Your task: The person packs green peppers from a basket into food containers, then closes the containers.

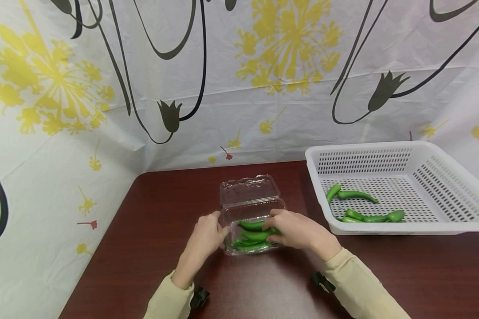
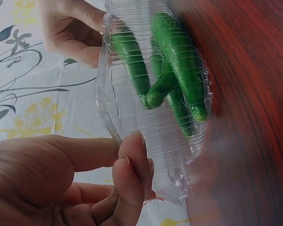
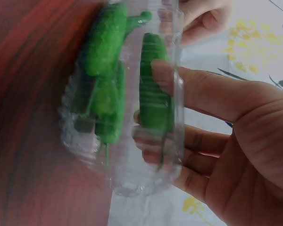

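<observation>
The peppers point(image 1: 256, 236) at the centre are bright green, and the box point(image 1: 249, 190) there is clear and colourless. At right, the basket point(image 1: 455, 227) is plain white. The worktop point(image 1: 175, 195) is reddish brown with darker streaks. Cream sleeves point(image 1: 361, 279) show below; the white sheet point(image 1: 207, 133) above carries yellow flower bursts, dark curling stems and small red sprigs.

The head view looks forward and down from above, far enough back to take in the table point(image 1: 163, 212), the basket point(image 1: 387, 228) and the patterned sheet point(image 1: 223, 66). Both wrist views, turned sideways, look from low and close through the box point(image 1: 249, 190) toward the sheet. All three share the peppers point(image 1: 257, 235).
</observation>
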Available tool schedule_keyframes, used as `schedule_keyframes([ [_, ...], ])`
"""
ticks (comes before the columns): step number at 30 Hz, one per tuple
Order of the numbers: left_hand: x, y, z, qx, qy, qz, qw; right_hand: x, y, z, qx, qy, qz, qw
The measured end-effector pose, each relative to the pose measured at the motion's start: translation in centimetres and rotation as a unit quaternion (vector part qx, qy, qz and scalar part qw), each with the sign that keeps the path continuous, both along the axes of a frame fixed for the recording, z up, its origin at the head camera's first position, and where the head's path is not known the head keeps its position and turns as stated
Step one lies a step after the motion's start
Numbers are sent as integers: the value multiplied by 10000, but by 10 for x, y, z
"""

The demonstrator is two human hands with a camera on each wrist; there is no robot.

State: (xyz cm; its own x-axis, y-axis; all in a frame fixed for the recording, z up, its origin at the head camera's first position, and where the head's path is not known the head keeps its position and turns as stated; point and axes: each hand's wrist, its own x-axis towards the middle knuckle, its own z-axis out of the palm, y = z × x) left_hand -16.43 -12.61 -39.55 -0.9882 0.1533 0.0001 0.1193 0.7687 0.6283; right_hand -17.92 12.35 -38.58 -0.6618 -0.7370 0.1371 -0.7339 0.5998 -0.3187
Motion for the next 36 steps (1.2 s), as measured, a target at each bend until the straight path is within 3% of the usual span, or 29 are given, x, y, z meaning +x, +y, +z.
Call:
schedule_keyframes([
  [17, 1, 0, 1, -39, 2, -29, 10000, 0, -8, -8, 25, -292, -149, 9995],
  [36, 1, 0, 1, -62, -9, -24, 10000, 1, -6, -7, 73, -52, -292, 9995],
])
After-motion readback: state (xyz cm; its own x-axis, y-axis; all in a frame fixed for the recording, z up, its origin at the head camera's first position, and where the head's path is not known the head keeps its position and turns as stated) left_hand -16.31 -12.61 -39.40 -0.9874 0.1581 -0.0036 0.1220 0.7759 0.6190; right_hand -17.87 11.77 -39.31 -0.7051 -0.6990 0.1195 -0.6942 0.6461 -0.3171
